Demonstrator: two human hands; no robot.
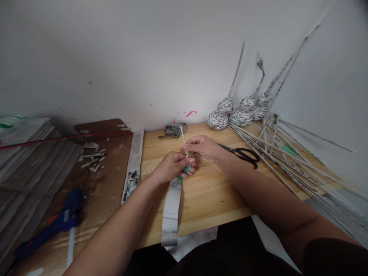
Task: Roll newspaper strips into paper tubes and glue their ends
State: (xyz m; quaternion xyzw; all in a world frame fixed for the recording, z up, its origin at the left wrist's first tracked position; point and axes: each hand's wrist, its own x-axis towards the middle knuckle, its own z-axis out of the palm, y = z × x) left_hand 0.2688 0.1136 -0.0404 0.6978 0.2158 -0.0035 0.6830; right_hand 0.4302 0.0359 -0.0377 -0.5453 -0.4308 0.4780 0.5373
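Note:
My left hand [174,165] is closed on a long printed paper strip [171,209], whose free end hangs over the table's front edge. From the top of the strip a thin white rolled paper tube [183,135] rises, tilted slightly left. My right hand [203,148] pinches this tube between thumb and fingers, just above the left hand. The fingers partly hide where the strip meets the tube. Black-handled scissors [243,154] lie on the table beside my right wrist.
Several woven paper gourd shapes [218,119] stand against the wall, with long paper tubes [299,172] spread at right. Stacked paper strips [133,161] lie left of my hands. A blue glue gun [64,220], paper scraps [93,159] and a grey cloth [174,130] are about.

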